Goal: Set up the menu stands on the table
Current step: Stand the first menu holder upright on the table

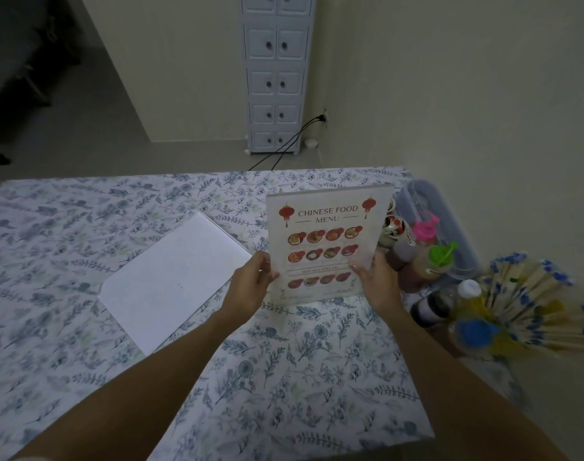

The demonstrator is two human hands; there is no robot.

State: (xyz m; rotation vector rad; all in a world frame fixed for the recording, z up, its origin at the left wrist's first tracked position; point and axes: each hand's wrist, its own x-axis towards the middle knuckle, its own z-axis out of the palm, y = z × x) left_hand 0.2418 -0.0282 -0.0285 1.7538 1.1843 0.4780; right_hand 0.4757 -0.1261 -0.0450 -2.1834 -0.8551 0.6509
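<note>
A clear acrylic menu stand (327, 241) holding a "Chinese Food Menu" sheet stands upright on the table with the floral cloth (84, 361), right of centre. My left hand (250, 281) grips its left edge and my right hand (373, 281) grips its right edge, both low on the stand. Its clear base rests on the cloth between my wrists. A blank white sheet (174, 281) lies flat to the left of the stand.
Sauce bottles with pink (423, 227) and green (440, 257) caps, painted cups (395, 227), a clear plastic box (450, 221) and a holder of chopsticks (530, 304) crowd the table's right edge. A white drawer cabinet (275, 78) and cables stand beyond the table.
</note>
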